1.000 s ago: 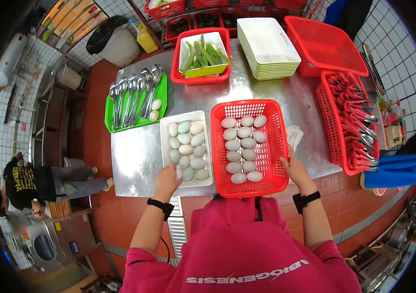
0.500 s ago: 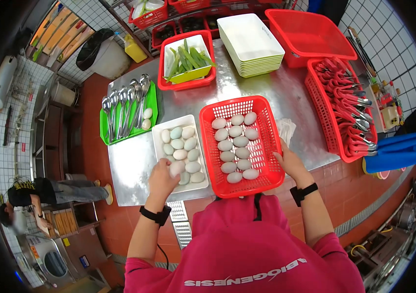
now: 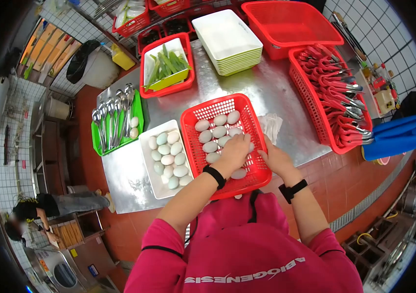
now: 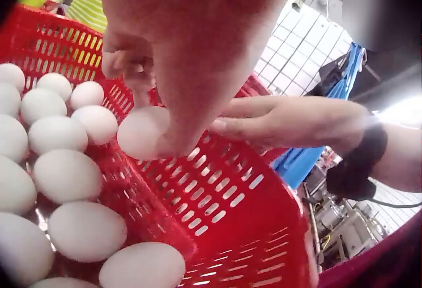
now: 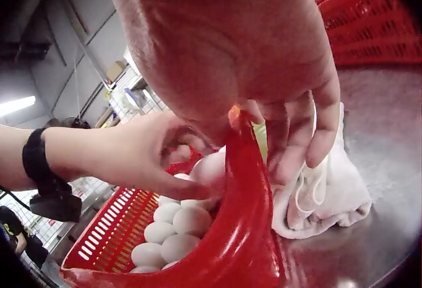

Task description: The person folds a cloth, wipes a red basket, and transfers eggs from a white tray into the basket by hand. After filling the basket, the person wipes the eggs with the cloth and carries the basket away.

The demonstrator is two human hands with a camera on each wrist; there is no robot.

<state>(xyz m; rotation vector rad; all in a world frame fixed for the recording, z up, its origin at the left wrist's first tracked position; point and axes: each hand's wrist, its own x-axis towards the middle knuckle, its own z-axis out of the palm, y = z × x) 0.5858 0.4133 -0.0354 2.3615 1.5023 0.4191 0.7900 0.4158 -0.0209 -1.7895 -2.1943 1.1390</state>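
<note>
My left hand is over the red basket, pinching a pale egg between thumb and fingers near the basket's right side. Rows of eggs lie on the basket's perforated floor, some hidden under the hand and forearm. My right hand grips the basket's right rim, thumb on the inner side and fingers down the outside. Left of the basket, a white tray holds more eggs, some tinted bluish or cream.
A white cloth lies by the right hand. Left is a green tray of spoons and two eggs. Behind stand a red basket of green vegetables, stacked white trays and an empty-looking red bin. Red-handled utensils fill a right-hand basket.
My left hand has taken an egg from the white tray and carried it rightward into the red basket. The right hand stays at the basket's rim. The head view has shifted.
</note>
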